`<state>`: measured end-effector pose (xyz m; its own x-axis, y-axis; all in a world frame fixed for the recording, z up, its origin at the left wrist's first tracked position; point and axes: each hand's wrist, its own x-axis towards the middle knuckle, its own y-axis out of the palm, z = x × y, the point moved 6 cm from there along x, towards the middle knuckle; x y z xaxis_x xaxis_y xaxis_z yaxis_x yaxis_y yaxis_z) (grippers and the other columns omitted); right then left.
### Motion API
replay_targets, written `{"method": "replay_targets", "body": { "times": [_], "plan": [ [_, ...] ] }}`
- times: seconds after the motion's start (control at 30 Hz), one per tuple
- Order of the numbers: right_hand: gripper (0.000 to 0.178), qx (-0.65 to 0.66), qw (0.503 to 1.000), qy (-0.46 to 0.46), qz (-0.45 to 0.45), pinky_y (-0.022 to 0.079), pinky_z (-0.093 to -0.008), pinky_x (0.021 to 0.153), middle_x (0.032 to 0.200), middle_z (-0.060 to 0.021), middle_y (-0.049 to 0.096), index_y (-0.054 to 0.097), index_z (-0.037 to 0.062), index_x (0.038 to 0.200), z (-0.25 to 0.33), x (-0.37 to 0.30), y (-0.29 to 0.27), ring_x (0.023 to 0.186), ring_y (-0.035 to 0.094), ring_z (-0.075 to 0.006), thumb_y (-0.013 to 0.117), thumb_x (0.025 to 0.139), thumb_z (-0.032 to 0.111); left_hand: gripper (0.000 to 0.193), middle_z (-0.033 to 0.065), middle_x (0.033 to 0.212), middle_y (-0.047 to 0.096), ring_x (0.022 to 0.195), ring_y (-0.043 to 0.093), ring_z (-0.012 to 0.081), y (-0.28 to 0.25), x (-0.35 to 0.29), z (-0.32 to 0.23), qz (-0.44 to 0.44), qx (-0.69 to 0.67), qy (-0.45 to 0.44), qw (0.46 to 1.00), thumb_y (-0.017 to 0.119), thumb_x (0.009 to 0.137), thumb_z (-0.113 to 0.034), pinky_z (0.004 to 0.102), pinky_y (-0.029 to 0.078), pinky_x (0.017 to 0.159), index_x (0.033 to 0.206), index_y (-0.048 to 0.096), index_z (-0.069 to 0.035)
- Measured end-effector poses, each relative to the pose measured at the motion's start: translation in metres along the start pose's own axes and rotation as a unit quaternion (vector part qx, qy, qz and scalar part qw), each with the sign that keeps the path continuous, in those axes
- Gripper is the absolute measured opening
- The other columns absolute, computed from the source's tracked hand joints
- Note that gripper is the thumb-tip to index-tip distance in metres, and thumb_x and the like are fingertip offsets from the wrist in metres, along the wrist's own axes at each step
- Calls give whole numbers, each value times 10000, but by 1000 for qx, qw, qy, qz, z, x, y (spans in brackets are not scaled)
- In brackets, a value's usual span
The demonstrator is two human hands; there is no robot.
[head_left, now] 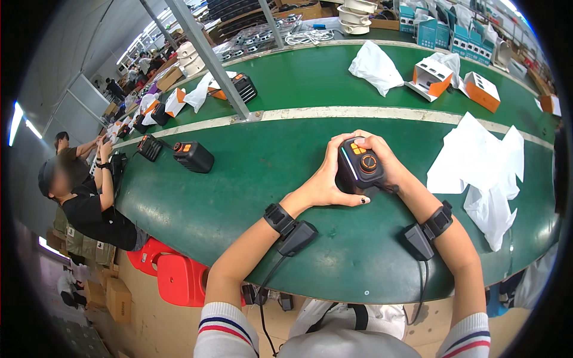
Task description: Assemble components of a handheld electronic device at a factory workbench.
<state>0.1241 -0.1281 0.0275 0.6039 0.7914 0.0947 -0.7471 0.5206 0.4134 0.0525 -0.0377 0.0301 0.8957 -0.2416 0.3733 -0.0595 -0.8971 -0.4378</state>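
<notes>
A boxy black device (362, 167) with orange buttons, an orange-ringed round dial and a lit strip along one edge is between my hands over the green table. My left hand (326, 181) wraps its left side, the thumb stretched along the near side. From the right, my right hand (388, 160) grips it, with fingertips by the orange buttons on top. The underside of the device is hidden. A similar black device (194, 157) stands to the left, apart from my hands. Crumpled white plastic bags (471, 155) lie right of my right forearm.
Behind a pale strip, a green belt (310, 77) carries open orange-and-white boxes (431, 79) and a white bag (375, 67). A metal post (209, 56) rises at the belt's near edge. At left a co-worker (89, 197) sits near red stools (179, 280). Cables hang from my wrist straps.
</notes>
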Motion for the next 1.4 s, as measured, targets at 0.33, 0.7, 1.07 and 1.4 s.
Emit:
{"method": "replay_targets", "body": {
  "times": [0.33,0.7,1.07,1.4],
  "plan": [
    [242,18,1000,-17,-1,482,-220,647,852,-32,573,569,21,953,-5,4,-6,741,574,-84,546,840,234,1234,165,1390,235,1344,269,283,0,0,1,-1,1,2,1000,881,559,-301,408,240,1118,1430,35,-85],
    [244,6,1000,-15,9,484,-220,647,857,-32,578,573,19,955,-1,2,-2,737,576,-84,544,840,233,1235,168,1391,241,1344,271,288,-1,0,2,0,-2,-6,1000,884,557,-309,413,242,1117,1430,38,-86],
    [250,-5,1000,-27,3,481,-216,651,863,-33,580,573,11,963,-1,5,-1,741,576,-77,538,841,226,1225,160,1390,248,1347,261,280,-3,1,0,-4,5,14,1000,884,554,-314,407,234,1120,1427,58,-78],
    [252,8,1000,-21,3,482,-217,642,864,-33,577,570,13,972,-8,16,9,733,573,-75,537,840,225,1226,161,1387,250,1344,269,280,-17,-6,7,-3,0,8,1000,886,554,-314,408,238,1118,1428,58,-82]
  ]
}}
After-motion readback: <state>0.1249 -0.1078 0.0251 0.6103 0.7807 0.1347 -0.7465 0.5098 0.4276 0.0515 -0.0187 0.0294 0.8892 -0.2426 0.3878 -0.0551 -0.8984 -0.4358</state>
